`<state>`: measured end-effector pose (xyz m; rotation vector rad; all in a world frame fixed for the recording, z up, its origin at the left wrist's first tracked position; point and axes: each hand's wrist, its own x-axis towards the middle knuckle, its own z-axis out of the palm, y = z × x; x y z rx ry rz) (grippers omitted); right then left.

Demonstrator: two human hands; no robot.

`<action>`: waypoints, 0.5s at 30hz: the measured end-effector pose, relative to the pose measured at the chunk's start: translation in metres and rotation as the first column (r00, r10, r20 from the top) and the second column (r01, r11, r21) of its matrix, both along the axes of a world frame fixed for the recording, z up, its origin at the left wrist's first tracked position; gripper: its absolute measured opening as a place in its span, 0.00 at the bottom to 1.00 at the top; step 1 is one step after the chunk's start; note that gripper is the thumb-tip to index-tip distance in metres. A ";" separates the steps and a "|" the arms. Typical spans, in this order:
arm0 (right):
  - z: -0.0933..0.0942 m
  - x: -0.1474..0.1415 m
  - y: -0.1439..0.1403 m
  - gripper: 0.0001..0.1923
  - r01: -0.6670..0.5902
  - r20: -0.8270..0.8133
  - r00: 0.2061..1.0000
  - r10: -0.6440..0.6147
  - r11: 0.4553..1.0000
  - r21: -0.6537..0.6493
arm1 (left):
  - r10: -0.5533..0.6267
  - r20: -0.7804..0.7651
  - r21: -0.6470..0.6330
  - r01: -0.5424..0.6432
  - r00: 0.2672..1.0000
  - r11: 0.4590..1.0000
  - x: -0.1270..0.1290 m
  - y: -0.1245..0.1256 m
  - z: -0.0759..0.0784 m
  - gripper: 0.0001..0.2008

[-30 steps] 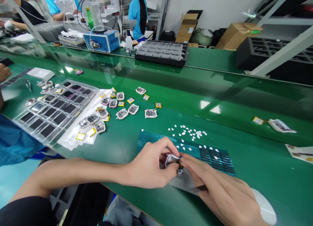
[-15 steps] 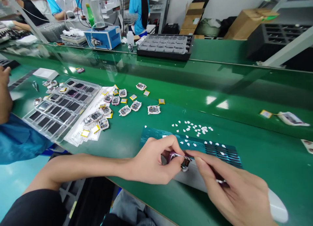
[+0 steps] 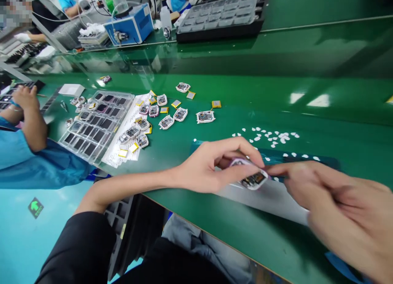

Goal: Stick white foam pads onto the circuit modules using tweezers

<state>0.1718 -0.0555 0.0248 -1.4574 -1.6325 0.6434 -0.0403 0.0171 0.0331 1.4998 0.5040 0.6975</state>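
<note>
The left hand (image 3: pixel 211 169) pinches a small open watch module (image 3: pixel 252 178) just above the blue sticker sheet (image 3: pixel 322 161). The right hand (image 3: pixel 346 210), blurred, fingertips at the module; its grip unclear. A slip could smear exposed circuitry.

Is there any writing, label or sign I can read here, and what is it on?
No words or numbers can be read.
Green arrow sign on the floor: a pale arrow, no text.
Paper sheet under the small parts: print too small to read.
Blue box at the back: no legible label.
Small part held in the left hand, at the right hand's fingertips: markings blurred.
</note>
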 end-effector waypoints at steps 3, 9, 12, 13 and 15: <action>-0.001 0.001 0.003 0.27 -0.027 -0.317 0.948 0.000 0.997 -0.078 | 0.099 -0.074 0.061 -0.095 0.992 0.994 -0.004 0.017 -0.001 0.03; -0.001 -0.025 0.003 0.43 -0.193 -0.292 0.952 0.087 0.914 -0.356 | -0.074 -0.511 0.279 0.247 0.856 0.928 -0.012 0.039 -0.008 0.12; -0.008 -0.036 0.003 0.36 -0.261 -0.270 0.950 0.158 0.874 -0.409 | -0.112 -0.698 0.279 0.413 0.707 0.867 -0.013 0.041 -0.007 0.14; -0.011 -0.038 0.003 0.34 -0.265 -0.258 0.951 0.168 0.874 -0.407 | -0.112 -0.738 0.268 0.442 0.665 0.856 -0.013 0.041 -0.006 0.14; -0.015 -0.039 0.004 0.33 -0.237 -0.228 0.961 0.154 0.883 -0.405 | -0.114 -0.777 0.251 0.471 0.619 0.846 -0.013 0.042 -0.004 0.15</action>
